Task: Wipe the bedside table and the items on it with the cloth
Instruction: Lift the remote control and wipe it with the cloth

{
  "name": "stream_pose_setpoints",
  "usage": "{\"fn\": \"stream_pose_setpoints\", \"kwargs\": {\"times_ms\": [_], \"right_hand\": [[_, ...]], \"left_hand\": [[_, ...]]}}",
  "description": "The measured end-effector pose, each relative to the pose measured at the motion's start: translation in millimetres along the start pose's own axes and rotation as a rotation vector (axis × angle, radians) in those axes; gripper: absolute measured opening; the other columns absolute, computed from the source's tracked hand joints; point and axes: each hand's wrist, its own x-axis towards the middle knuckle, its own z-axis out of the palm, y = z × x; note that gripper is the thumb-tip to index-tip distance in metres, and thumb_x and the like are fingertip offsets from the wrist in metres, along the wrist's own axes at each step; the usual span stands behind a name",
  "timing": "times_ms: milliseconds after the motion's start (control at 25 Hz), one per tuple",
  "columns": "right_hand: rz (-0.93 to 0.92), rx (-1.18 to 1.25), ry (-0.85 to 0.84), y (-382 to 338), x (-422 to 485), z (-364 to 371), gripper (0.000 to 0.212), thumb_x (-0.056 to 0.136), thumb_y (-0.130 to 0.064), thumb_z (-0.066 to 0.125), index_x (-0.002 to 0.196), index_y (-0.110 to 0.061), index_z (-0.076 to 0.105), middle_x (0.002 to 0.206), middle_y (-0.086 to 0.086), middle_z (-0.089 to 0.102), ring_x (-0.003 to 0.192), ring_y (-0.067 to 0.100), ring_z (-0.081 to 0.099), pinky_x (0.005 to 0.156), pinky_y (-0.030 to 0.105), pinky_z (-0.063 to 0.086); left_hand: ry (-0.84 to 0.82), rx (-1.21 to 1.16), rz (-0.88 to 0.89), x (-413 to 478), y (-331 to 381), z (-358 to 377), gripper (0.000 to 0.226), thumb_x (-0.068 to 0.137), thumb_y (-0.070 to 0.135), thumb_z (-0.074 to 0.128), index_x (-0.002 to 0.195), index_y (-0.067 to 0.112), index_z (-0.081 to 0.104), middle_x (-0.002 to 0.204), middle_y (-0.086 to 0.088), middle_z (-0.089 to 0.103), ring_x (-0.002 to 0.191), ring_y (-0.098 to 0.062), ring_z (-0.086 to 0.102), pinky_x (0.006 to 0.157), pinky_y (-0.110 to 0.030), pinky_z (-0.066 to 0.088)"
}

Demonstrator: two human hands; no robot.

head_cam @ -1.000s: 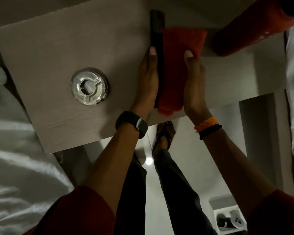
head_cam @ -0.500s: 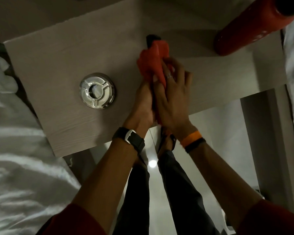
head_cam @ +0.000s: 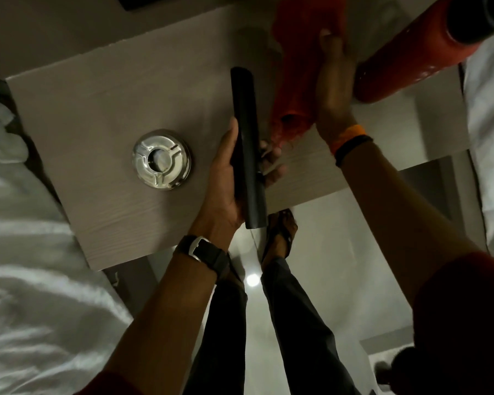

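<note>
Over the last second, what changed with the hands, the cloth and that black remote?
The hands parted: the left hand now holds the black remote alone, bare of cloth, over the table's front edge. The right hand has carried the red cloth away from it, toward the back of the bedside table. The metal ashtray and the red bottle stayed put.

One worktop (head_cam: pixel 103 115) is seen, and on it one round metal ashtray (head_cam: pixel 161 159) is counted. One long black remote (head_cam: pixel 247 146) is gripped in one left hand (head_cam: pixel 226 181). One red cloth (head_cam: pixel 295 81) is pressed under one right hand (head_cam: pixel 332 89). One red bottle (head_cam: pixel 411 49) is seen at the far right corner. One dark watch (head_cam: pixel 204 253) is worn on the left wrist, and two bands (head_cam: pixel 350 139), one orange and one black, are counted on the right wrist.
</note>
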Motion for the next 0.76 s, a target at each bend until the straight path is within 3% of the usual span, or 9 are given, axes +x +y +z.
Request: {"fn": "stream_pose_setpoints", "kwargs": {"times_ms": [120,200,240,320,440,520,600,680,760], "right_hand": [[-0.284,-0.242,-0.037,6.4,-5.5,-6.5,0.029,0.098,-0.037,0.040,0.101,-0.016,0.060,0.095,0.006,0.063,0.085,0.022,0.062,0.081,0.046,0.053],[-0.362,-0.781,-0.232,23.1,-5.7,-0.7,0.050,0.096,-0.043,0.032,0.131,-0.014,0.053,0.127,0.015,0.062,0.115,0.028,0.058,0.099,0.046,0.044],[-0.436,-1.070,-0.373,35.3,-9.6,1.3,0.053,0.099,-0.042,0.030,0.143,-0.017,0.042,0.148,0.013,0.048,0.137,0.028,0.044,0.112,0.048,0.031],[-0.606,-1.271,-0.603,57.6,-28.1,-6.7,0.050,0.103,-0.035,0.035,0.152,-0.025,0.026,0.163,0.002,0.023,0.153,0.022,0.014,0.121,0.050,0.009],[-0.441,-0.955,-0.571,72.5,-69.5,-36.4,0.048,0.099,-0.037,0.034,0.145,-0.024,0.041,0.154,0.006,0.041,0.146,0.024,0.032,0.121,0.052,0.021],[-0.110,-0.424,-0.291,67.5,-91.7,-48.6,0.037,0.095,-0.041,0.038,0.116,-0.022,0.061,0.122,-0.001,0.064,0.118,0.018,0.057,0.106,0.053,0.045],[-0.043,-0.235,-0.093,49.7,-109.5,-48.2,0.023,0.092,-0.044,0.044,0.095,-0.028,0.059,0.096,-0.017,0.065,0.090,0.001,0.064,0.081,0.040,0.057],[-0.166,-0.277,-0.157,37.5,-132.3,-36.3,0.023,0.091,-0.051,0.045,0.104,-0.037,0.059,0.109,-0.018,0.061,0.095,0.002,0.065,0.074,0.033,0.058],[-0.426,-0.513,-0.305,36.0,-145.2,-16.4,0.040,0.096,-0.048,0.038,0.134,-0.041,0.047,0.144,-0.020,0.043,0.130,0.020,0.048,0.096,0.043,0.050]], "left_hand": [[0.040,0.090,0.137,5.8,21.5,-3.4,0.024,0.104,0.032,0.053,0.122,0.018,0.056,0.099,-0.002,0.070,0.080,-0.020,0.074,0.059,-0.030,0.060],[0.006,0.109,0.192,7.3,34.4,-4.0,0.024,0.107,0.031,0.046,0.126,0.021,0.056,0.117,-0.005,0.071,0.089,-0.022,0.075,0.067,-0.032,0.061],[0.001,0.083,0.198,7.6,40.6,-5.5,0.030,0.108,0.036,0.041,0.125,0.022,0.061,0.122,-0.007,0.071,0.092,-0.022,0.074,0.070,-0.032,0.062],[-0.016,-0.041,0.199,7.2,53.7,-5.7,0.042,0.109,0.042,0.034,0.118,0.022,0.069,0.122,-0.010,0.071,0.096,-0.023,0.073,0.077,-0.035,0.062],[0.005,-0.109,0.225,11.4,68.7,-7.7,0.042,0.110,0.038,0.031,0.144,0.018,0.048,0.126,-0.013,0.064,0.100,-0.025,0.068,0.086,-0.043,0.059],[0.027,-0.071,0.242,21.3,68.9,-8.1,0.046,0.111,0.035,0.031,0.155,0.021,0.032,0.121,-0.012,0.063,0.098,-0.023,0.066,0.086,-0.043,0.057],[0.085,-0.021,0.235,30.7,61.9,-5.5,0.048,0.111,0.035,0.030,0.156,0.018,0.031,0.113,-0.012,0.063,0.093,-0.022,0.064,0.083,-0.040,0.055],[0.160,0.011,0.162,32.7,48.3,2.6,0.052,0.110,0.041,0.029,0.150,0.009,0.041,0.111,-0.015,0.064,0.093,-0.027,0.064,0.087,-0.042,0.055],[0.177,0.022,0.059,28.7,29.7,4.8,0.054,0.109,0.044,0.028,0.125,0.003,0.059,0.098,-0.014,0.075,0.087,-0.026,0.074,0.083,-0.036,0.062]]}}
